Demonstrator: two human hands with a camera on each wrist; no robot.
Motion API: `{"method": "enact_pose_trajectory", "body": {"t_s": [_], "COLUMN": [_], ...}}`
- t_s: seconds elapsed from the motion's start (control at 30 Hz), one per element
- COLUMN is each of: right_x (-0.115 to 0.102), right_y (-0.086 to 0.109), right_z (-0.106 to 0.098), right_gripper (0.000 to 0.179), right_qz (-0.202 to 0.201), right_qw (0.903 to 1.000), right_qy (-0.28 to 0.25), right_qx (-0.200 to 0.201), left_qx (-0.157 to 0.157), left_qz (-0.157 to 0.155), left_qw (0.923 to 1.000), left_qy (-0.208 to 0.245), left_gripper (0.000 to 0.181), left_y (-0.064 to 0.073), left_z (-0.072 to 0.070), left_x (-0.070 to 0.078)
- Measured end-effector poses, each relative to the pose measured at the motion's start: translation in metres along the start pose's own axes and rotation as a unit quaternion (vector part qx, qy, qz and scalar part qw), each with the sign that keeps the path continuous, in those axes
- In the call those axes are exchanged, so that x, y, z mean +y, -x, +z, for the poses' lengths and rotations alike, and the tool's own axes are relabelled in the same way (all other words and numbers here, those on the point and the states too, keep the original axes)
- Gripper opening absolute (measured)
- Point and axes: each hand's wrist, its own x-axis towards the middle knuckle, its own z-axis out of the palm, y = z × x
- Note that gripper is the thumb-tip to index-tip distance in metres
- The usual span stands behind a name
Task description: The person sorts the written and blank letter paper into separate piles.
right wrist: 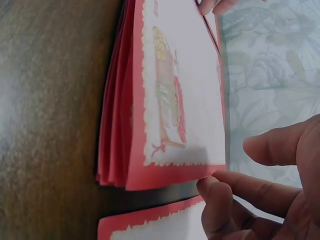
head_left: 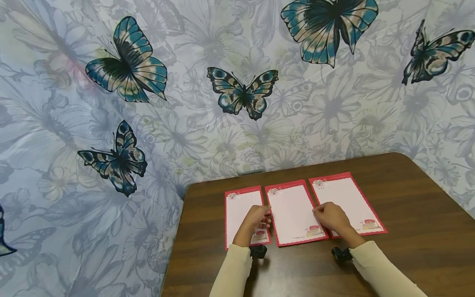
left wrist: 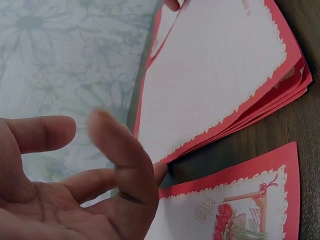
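Observation:
A stack of red-bordered white stationery sheets (head_left: 291, 210) lies between my two hands. My left hand (head_left: 256, 218) is at the stack's left edge. In the left wrist view, that hand (left wrist: 112, 185) has its thumb apart from loosely bent fingers, and a fingertip touches the stack's edge (left wrist: 215, 75). On the opposite side is my right hand (head_left: 332, 216). The right wrist view has this hand's (right wrist: 270, 195) fingertips against the red edge of the stack (right wrist: 200, 125), thumb held away. The sheet edges there are slightly fanned.
Similar red-bordered sheets lie on the left (head_left: 239, 210), partly under my left hand, and on the right (head_left: 345, 200), beside my right hand. All rest on a brown wooden table (head_left: 297, 272). Butterfly-patterned wall covering (head_left: 208, 140) stands behind it.

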Motion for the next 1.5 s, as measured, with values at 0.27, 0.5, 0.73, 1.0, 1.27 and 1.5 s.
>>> {"method": "enact_pose_trajectory", "body": {"t_s": [0.27,0.5,0.73,1.0,1.27,1.5], "right_x": [0.001,0.014,0.017,0.019,0.017,0.007], "right_y": [-0.005,-0.009,-0.008,-0.009,-0.008,-0.008], "right_z": [0.004,0.012,0.016,0.016,0.012,0.012], "right_gripper": [0.037,0.036,0.032,0.027,0.029,0.029], "right_qz": [-0.001,0.039,0.056,0.048,0.067,0.055], "right_qw": [0.9974,0.9881,0.9791,0.9815,0.9749,0.9732], "right_qy": [-0.060,-0.146,-0.195,-0.184,-0.211,-0.222], "right_qx": [0.039,0.027,0.017,0.027,0.023,0.022], "left_qx": [0.003,0.008,0.008,0.019,0.045,0.055], "left_qz": [-0.006,-0.010,-0.009,0.006,0.037,0.040], "left_qw": [0.9999,0.9998,0.9998,0.9992,0.9956,0.9949], "left_qy": [0.013,0.017,0.016,0.033,0.073,0.075], "left_gripper": [0.044,0.044,0.044,0.046,0.043,0.036], "left_y": [0.002,0.002,0.002,0.002,0.002,0.002], "left_z": [0.000,0.000,0.000,0.000,-0.005,-0.017], "left_x": [-0.001,-0.003,-0.003,-0.006,-0.007,-0.012]}}
